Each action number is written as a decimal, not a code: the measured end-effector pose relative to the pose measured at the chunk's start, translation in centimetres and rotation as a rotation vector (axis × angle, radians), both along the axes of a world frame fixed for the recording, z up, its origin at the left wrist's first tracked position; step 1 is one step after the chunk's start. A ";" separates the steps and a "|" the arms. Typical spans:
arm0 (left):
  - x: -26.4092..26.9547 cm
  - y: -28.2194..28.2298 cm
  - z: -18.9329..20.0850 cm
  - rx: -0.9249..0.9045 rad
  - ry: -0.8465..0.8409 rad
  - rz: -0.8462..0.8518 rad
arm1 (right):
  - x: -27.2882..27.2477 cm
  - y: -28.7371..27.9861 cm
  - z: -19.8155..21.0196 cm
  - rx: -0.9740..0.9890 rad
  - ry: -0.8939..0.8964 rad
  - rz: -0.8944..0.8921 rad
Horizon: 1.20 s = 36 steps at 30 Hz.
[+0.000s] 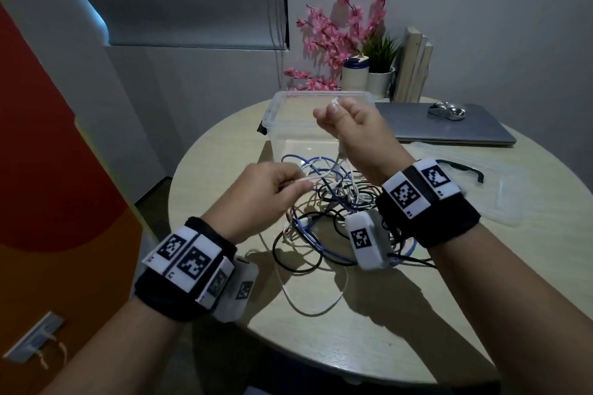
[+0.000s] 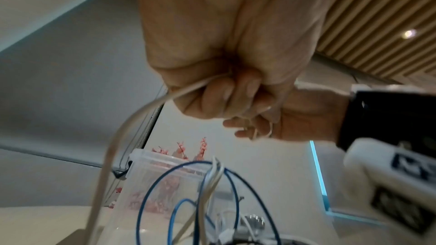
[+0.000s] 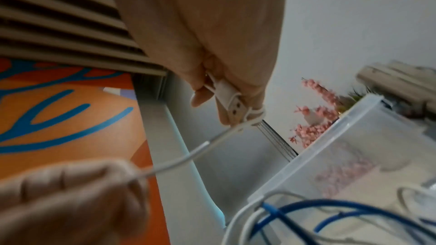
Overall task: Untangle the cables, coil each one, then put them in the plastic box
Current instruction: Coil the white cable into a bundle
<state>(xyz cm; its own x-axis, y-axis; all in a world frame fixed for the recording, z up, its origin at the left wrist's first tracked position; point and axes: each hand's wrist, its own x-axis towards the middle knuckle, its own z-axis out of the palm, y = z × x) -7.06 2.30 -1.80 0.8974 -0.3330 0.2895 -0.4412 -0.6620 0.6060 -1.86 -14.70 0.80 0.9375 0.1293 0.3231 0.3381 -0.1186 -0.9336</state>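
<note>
Wrist bands carrying black-and-white marker blocks [image 1: 189, 261] were worn on both forearms, nearest the head camera. A white cable [image 3: 188, 155] was held taut between the 2 hands above the table. By the left hand [image 1: 256, 192], its fingers [image 2: 212, 98] curled into a fist, the cable was gripped along its length. By the right hand [image 1: 349, 120], raised higher, the cable's white connector [image 3: 232, 102] was pinched between thumb and fingertips, with a turn of the cable looped around the fingers just beside the connector.

Below the hands, a tangle of cables [image 1: 333, 202] in white, blue and black was seen lying on the round table [image 1: 385, 330], touching the near wall of the clear plastic box [image 1: 279, 125]. No cable could be made out inside the box. Its transparent lid [image 1: 519, 189] lay on the table to the right. Behind it, a closed grey laptop [image 1: 455, 128] was seen with a silver mouse [image 1: 446, 110] resting on top. At the wall stood pink artificial blossoms [image 1: 340, 29], a small green plant [image 1: 382, 58] in a white pot, and upright books [image 1: 412, 67].
</note>
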 end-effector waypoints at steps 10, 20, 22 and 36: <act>2.7 0.1 3.7 -0.506 -0.323 0.216 | -2.0 0.8 -0.5 -0.194 0.080 0.191; 3.4 -0.2 -0.7 -0.343 -0.122 0.311 | -2.0 0.5 0.4 0.157 0.144 0.318; 2.8 -1.0 -1.4 -0.256 -0.067 0.249 | -1.6 0.3 1.0 0.251 0.141 0.273; -0.2 -2.4 -1.8 -0.026 0.087 -0.124 | 0.0 -1.6 1.4 0.048 -0.073 -0.029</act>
